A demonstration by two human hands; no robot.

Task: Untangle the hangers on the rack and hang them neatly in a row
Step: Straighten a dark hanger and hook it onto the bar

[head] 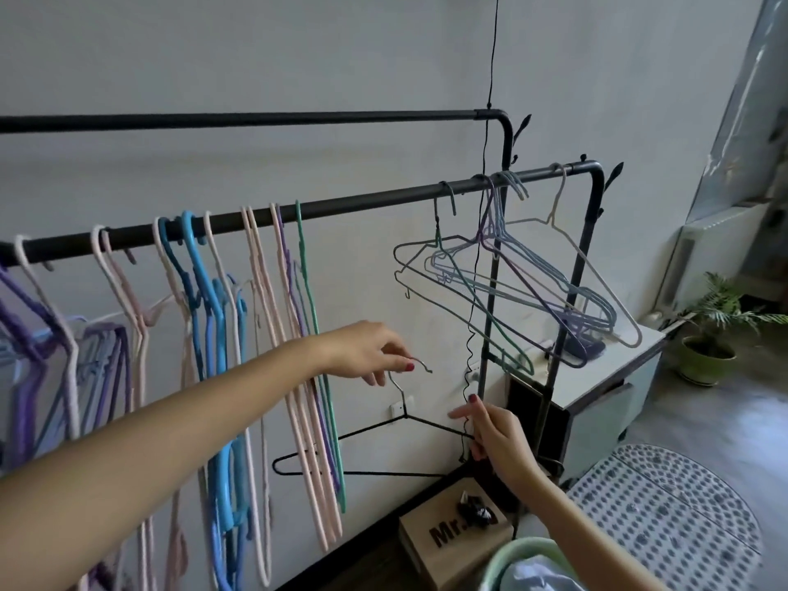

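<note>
I am looking at the long black metal clothes rack, whose front rail is running across the view from lower left up to the right corner. On its left stretch, a crowded row of pastel plastic hangers in purple, pink, blue and green is hanging close together; on the right end, a tangled cluster of thin wire hangers is hooked over the rail, their frames crossing one another at slants. Between these 2 groups the rail is showing a bare gap, directly above my hands.

Below that gap I am holding 1 black wire hanger, well under the rail and off it. Its long axis is lying roughly level, left to right, with the hook pointing up. My left hand is pinching the hook between fingertips, so its grip is closed on the wire at the top. My right hand is gripping the hanger's right shoulder, fingers curled round the wire, next to a dangling black cord.

The left hand is the nearer one to the rail, so I judge the coming move is turning on lifting the hook straight up into the gap.
</note>
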